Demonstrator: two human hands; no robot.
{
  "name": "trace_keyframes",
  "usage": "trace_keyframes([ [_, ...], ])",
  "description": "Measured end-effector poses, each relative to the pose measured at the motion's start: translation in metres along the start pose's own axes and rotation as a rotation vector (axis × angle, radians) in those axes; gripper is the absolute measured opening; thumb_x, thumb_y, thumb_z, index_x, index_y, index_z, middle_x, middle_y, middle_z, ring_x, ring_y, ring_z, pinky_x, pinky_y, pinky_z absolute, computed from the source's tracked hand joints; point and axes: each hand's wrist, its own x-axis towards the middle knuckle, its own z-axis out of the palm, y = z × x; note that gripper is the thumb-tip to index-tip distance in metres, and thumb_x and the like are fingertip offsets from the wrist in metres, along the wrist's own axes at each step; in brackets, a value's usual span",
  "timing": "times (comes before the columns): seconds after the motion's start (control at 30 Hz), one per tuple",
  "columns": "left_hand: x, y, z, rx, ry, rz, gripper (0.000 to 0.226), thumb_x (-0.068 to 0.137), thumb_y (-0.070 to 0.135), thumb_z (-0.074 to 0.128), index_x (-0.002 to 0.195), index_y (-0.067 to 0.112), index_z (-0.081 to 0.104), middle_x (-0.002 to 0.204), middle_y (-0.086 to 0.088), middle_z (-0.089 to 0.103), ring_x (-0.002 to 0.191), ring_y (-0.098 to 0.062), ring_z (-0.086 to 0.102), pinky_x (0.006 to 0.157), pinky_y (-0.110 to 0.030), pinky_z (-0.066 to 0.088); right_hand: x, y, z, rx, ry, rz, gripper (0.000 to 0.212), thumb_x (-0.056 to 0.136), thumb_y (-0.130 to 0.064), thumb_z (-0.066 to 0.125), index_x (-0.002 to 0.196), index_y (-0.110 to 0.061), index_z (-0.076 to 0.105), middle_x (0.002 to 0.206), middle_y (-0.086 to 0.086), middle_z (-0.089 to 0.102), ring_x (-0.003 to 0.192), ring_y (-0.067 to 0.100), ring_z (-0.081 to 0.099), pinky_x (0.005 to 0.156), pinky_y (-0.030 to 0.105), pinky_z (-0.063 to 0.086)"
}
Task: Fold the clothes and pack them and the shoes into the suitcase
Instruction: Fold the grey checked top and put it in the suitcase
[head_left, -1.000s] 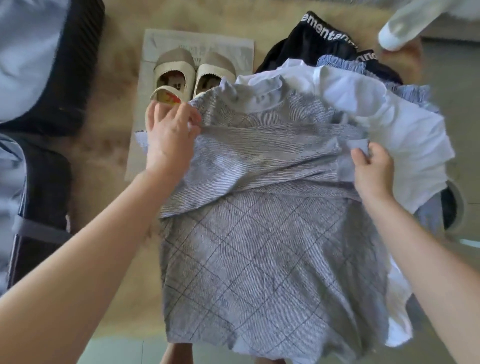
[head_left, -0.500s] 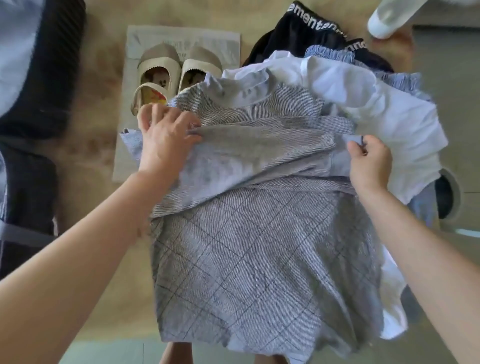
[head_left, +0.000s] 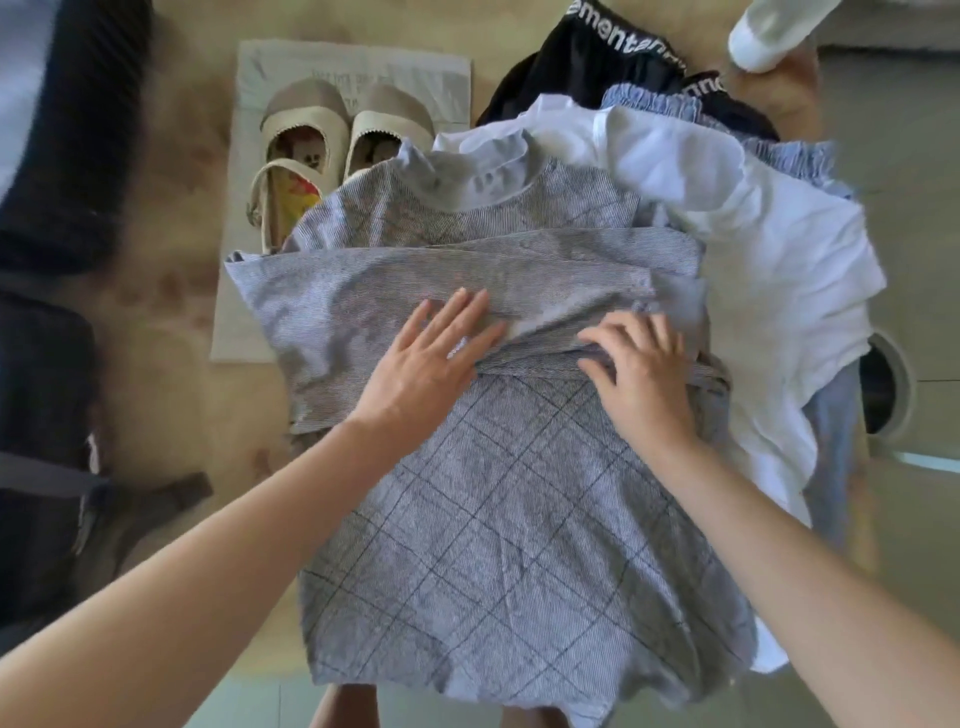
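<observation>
A grey checked top (head_left: 509, 519) lies spread on the tan floor in front of me, its sleeves folded across the chest. My left hand (head_left: 431, 358) rests flat on the folded sleeve, fingers straight. My right hand (head_left: 639, 369) presses the sleeve's lower edge with fingers bent on the cloth. A white shirt (head_left: 753, 249) lies under the top to the right, over a blue striped garment (head_left: 675, 101) and a black one (head_left: 587, 57). Beige shoes (head_left: 332, 140) stand side by side on a paper sheet (head_left: 358, 65). The dark open suitcase (head_left: 47, 260) lies at the left.
A white sleeve or garment end (head_left: 769, 31) shows at the top right. A round recess (head_left: 888, 389) sits in the grey floor at the right. Bare tan floor lies between the suitcase and the clothes. My knees (head_left: 343, 706) show at the bottom.
Both hands left the sleeve ends at the sides and came to the middle of the top, now lying on the folded sleeves. The view shifted slightly.
</observation>
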Motion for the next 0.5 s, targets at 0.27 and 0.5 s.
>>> trace_keyframes([
  [0.27,0.014,-0.019,0.008,0.145,-0.133,-0.079,0.07,0.091,0.059,0.006,0.15,0.027,-0.014,0.153,0.004,-0.025,0.143,-0.013,-0.022,0.113,-0.034,-0.02,0.006,0.013,0.007,-0.111,0.049,-0.122,0.015,0.074,-0.018,0.078,0.088,-0.014,0.074,0.095,0.005,0.062,0.098,0.024,0.04,0.08,0.033,0.027],
  [0.5,0.012,-0.026,0.011,0.11,-0.11,-0.079,0.072,0.09,0.063,-0.002,0.152,0.028,-0.007,0.16,0.003,-0.012,0.144,-0.011,-0.017,0.111,-0.028,-0.024,0.01,0.027,0.004,-0.064,0.058,-0.187,0.007,0.08,-0.018,0.073,0.083,-0.013,0.069,0.095,0.0,0.066,0.097,0.023,0.042,0.081,0.036,0.029],
])
